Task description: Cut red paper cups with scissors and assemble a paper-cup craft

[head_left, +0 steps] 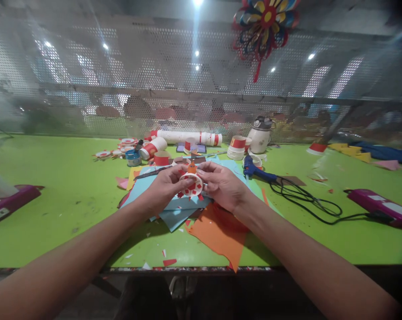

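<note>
Between my hands, above the blue paper sheets [177, 218], is a small round white craft piece [192, 185] with red patches and red points along its lower rim. An orange paper piece [192, 167] stands at its top edge. My left hand [166, 186] pinches the round piece from the left, thumb across its face. My right hand [223, 184] has its fingers closed at the piece's upper right, by the orange part. What exactly the right fingertips hold is too small to tell. Orange paper [221, 231] lies below my right hand.
A blue glue gun [254, 169] with a black cable lies to the right, near a purple power strip [381, 205]. Paper cups [237, 144], a white-and-red tube [184, 137], a bottle [260, 135] and a blue jar [133, 157] stand behind. Another power strip [14, 202] is left.
</note>
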The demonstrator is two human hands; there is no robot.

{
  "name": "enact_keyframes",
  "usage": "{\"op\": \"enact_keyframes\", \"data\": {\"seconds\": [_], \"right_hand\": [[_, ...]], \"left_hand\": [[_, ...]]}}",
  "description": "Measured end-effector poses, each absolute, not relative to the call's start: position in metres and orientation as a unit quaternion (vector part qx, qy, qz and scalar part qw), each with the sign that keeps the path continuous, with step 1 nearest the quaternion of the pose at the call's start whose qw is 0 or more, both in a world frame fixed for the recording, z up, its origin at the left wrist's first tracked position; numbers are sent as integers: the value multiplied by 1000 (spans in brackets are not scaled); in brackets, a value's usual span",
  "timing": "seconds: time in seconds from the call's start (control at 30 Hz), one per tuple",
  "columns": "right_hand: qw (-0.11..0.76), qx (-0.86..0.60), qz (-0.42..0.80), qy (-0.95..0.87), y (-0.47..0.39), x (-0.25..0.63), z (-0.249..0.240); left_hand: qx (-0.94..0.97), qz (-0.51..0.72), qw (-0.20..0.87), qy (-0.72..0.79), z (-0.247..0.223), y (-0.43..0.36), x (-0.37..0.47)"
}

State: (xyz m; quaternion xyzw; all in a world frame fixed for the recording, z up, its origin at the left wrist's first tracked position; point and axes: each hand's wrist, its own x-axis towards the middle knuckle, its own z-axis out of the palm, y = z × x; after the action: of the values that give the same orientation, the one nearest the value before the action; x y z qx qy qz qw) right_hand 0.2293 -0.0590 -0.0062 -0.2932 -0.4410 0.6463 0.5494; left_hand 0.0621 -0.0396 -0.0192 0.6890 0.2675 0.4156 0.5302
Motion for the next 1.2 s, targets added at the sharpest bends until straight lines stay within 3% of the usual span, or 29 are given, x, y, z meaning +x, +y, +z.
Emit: {"op": "enact_keyframes", "data": {"seconds": [0.87, 1.2], "right_hand": [[592, -317, 609, -421, -57, 230, -7], [541, -366, 605, -455, -59, 227, -11]], "left_hand": [[693, 428, 499, 296, -23, -34, 60], [675, 450, 504, 297, -18, -38, 66]]}}
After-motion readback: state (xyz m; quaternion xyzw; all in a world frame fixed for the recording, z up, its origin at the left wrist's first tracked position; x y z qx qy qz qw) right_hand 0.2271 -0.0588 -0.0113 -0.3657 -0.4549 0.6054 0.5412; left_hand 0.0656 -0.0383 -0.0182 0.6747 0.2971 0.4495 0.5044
